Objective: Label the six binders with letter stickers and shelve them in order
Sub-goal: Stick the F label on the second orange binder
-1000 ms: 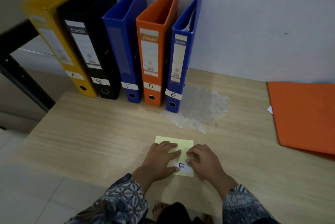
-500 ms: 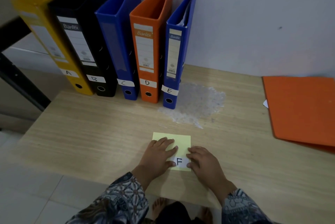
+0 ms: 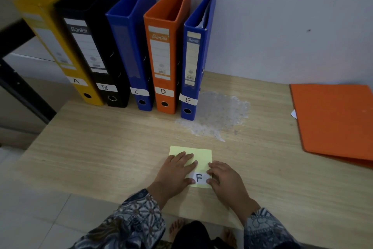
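Five binders stand in a row against the wall: yellow A [image 3: 60, 37], black B [image 3: 90, 47], blue C [image 3: 131, 47], orange D [image 3: 161, 57], blue E [image 3: 191, 63]. A sixth, orange binder [image 3: 333, 121] lies flat at the right with no letter showing. Near the front edge lies a yellow sheet [image 3: 201, 154] bearing a white F sticker [image 3: 199, 178]. My left hand [image 3: 173, 172] presses flat on the sheet, thumb at the sticker's left end. My right hand [image 3: 226, 180] has curled fingertips and thumb pinching the sticker's right end.
The wooden table [image 3: 101, 148] has a rough white patch [image 3: 218, 115] just right of binder E. A black shelf frame [image 3: 20, 87] stands off the table's left end. Tiled floor and bare feet show below the near edge.
Both hands stay on the sheet. My right fingertips have drawn back to the sticker's right end, so the whole F shows now. The view has shifted slightly.
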{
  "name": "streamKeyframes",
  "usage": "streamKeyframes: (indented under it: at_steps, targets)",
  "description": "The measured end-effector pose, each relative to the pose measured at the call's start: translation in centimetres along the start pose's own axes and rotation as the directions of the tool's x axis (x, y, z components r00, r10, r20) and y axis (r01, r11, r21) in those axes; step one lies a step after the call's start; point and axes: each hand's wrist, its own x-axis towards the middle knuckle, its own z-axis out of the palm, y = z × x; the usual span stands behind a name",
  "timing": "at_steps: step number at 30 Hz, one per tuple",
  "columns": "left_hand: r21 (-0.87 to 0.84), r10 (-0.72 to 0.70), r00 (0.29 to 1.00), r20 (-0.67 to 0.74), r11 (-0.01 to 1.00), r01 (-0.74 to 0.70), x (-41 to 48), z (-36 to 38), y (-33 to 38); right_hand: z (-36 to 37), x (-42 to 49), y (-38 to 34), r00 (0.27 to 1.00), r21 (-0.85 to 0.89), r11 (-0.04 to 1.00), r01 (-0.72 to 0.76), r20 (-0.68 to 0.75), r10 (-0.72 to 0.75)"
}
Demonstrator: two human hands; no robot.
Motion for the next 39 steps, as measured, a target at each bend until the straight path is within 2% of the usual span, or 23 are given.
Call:
streamKeyframes:
  at_steps: [9, 15, 26, 34, 39]
  targets:
    - [-0.034, 0.013, 1.000, -0.007, 0.999, -0.013, 0.0, -0.1, -0.4, 0.3, 0.0, -0.1, 0.996, 0.057, 0.997, -0.047, -0.079, 0.052]
    - [-0.074, 0.003, 1.000, -0.031, 0.997, -0.005, 0.0, -0.4, -0.3, -0.1, 0.3, -0.4, 0.996, 0.050, 0.998, -0.048, -0.075, 0.051]
    - [-0.075, -0.011, 0.999, -0.048, 0.997, 0.007, 0.5, -0.9, -0.3, -1.5, 1.6, -0.9, 0.986, -0.023, 0.990, -0.139, 0.090, 0.141]
    - [-0.065, -0.078, 0.996, 0.035, 0.995, 0.080, 1.1, -2.1, 0.5, -2.6, 1.6, -1.2, 0.987, -0.086, 0.995, -0.053, 0.146, 0.065]
    - [-0.076, -0.119, 0.991, 0.059, 0.989, 0.123, 1.4, -2.7, 1.3, -3.0, 1.5, -0.9, 0.975, -0.015, 0.997, -0.081, 0.207, 0.082]
